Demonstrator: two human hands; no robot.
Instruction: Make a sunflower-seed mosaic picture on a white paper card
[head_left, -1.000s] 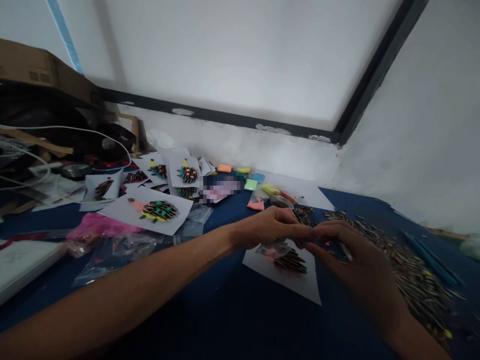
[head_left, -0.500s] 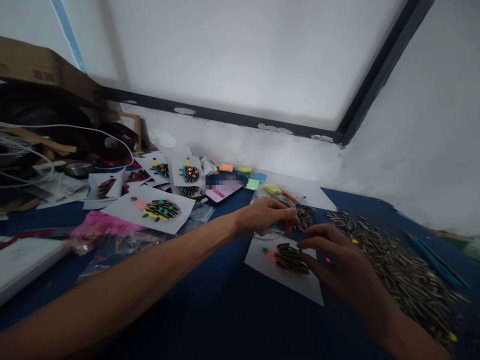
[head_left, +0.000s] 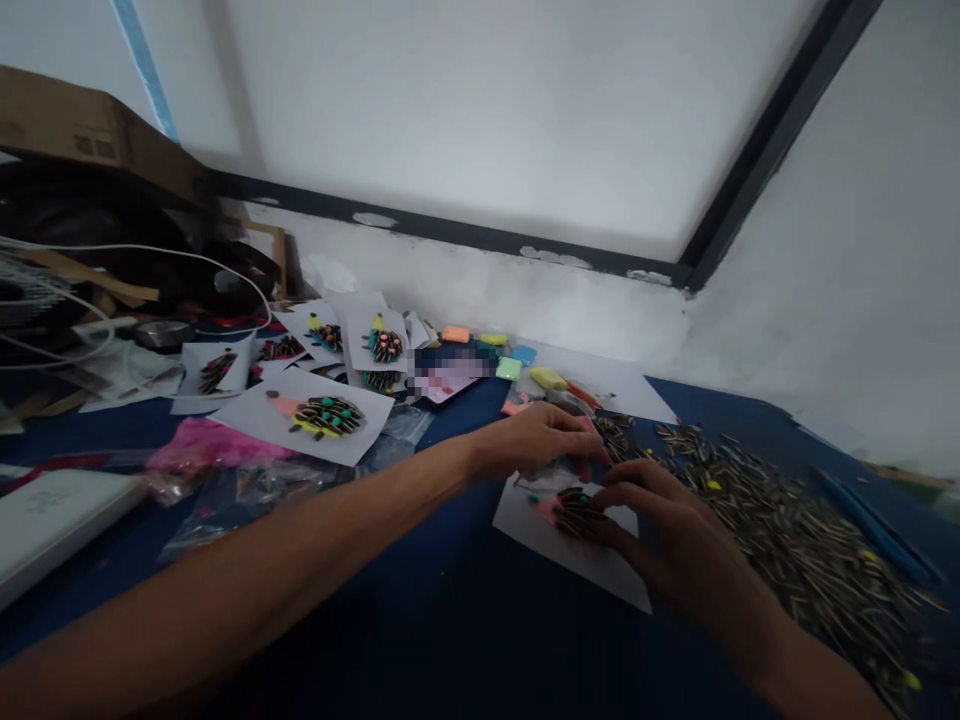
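My left hand (head_left: pixel 541 440) reaches over the far edge of a white sheet (head_left: pixel 607 575), fingers curled together with a bit of pink clay (head_left: pixel 586 425) showing at them. On that sheet is a hedgehog picture (head_left: pixel 574 512), with a pink clay face, a green nose and striped sunflower seeds as spines. My right hand (head_left: pixel 671 525) comes in from the right, its thumb and fingers closed down at the right end of the spines. Whatever lies between those fingertips is hidden.
Loose striped seeds (head_left: pixel 810 545) cover the table's right side, near a blue strip-like object (head_left: pixel 881 525). Finished hedgehog sheets (head_left: pixel 356 410), a phone (head_left: pixel 450 380) and clay packs (head_left: pixel 508 369) lie farther back. Plastic bags (head_left: pixel 247 495) and a white box (head_left: pixel 64 525) are left.
My right hand's fingertips have lowered onto the hedgehog's spines and drawn together. Pink clay now shows at my left fingers, which have shifted slightly right.
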